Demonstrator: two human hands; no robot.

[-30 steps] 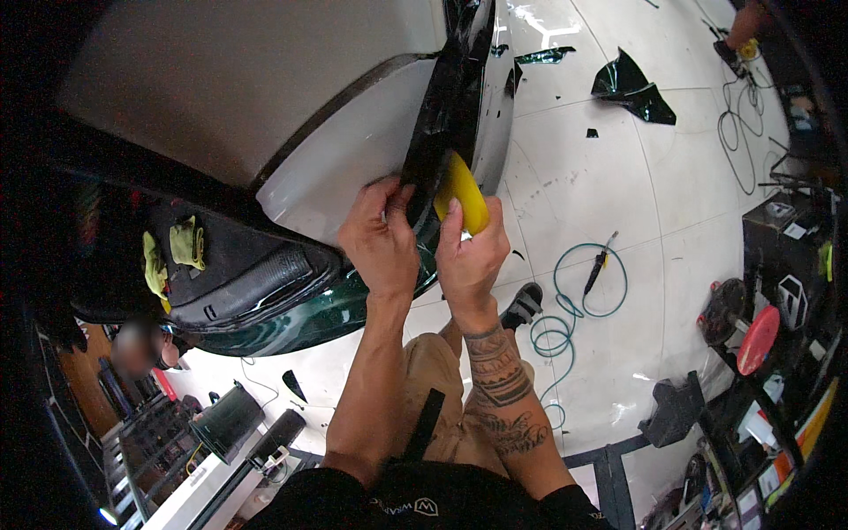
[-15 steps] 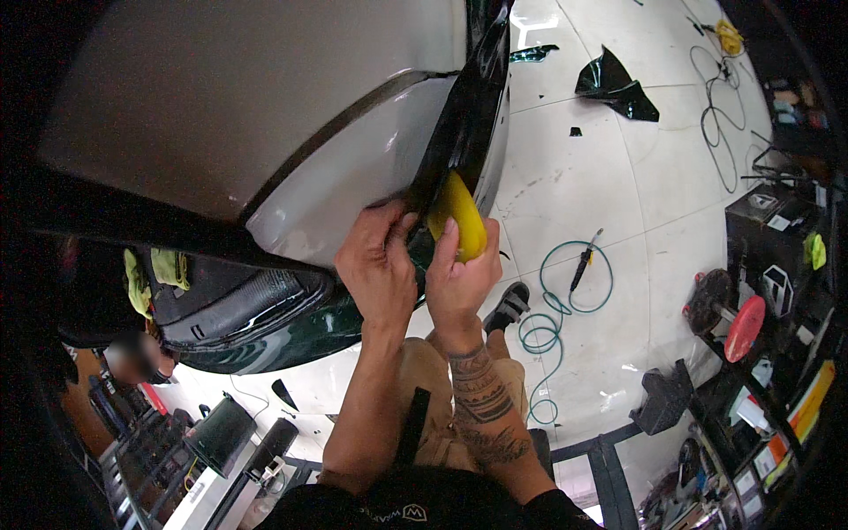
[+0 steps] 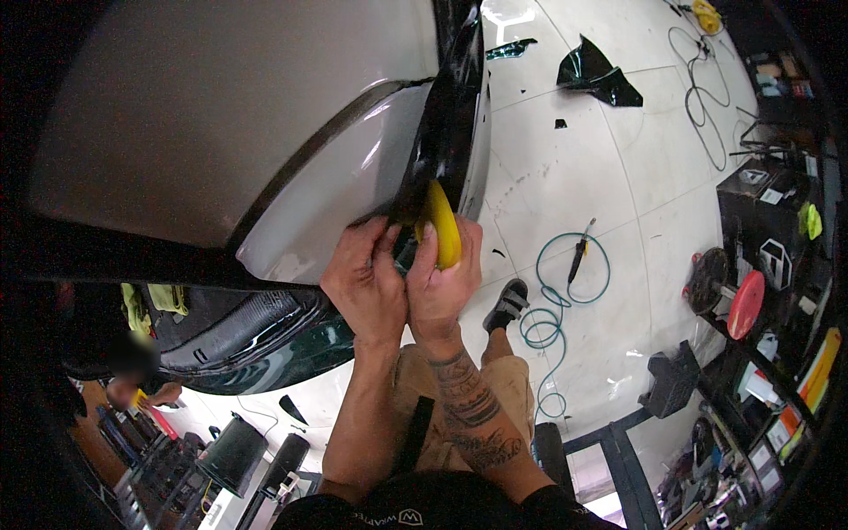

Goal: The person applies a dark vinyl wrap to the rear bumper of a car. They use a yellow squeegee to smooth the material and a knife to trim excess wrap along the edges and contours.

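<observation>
My right hand (image 3: pixel 449 276) grips a yellow squeegee (image 3: pixel 449 234), thumb on its near face, with the blade tilted upward against a car's edge. Close beside it, my left hand (image 3: pixel 367 281) is closed in a pinch at the lower end of a glossy dark film (image 3: pixel 449 119). That film runs along the edge of the light grey car panel (image 3: pixel 340 168). My fingers cover the exact spot where the left hand meets the film.
Cut film scraps (image 3: pixel 599 75) lie on the white tiled floor. A coiled green hose (image 3: pixel 541 329) lies right of my foot. Further right stand a red-and-black dumbbell (image 3: pixel 746 305) and loaded shelves. A dark bucket (image 3: pixel 231 455) and another person's hand (image 3: pixel 165 393) are at lower left.
Both hands have shifted slightly left and down in the view, and the squeegee has turned more edge-on. The whole scene has slid a little left. Another person's hand shows more at lower left.
</observation>
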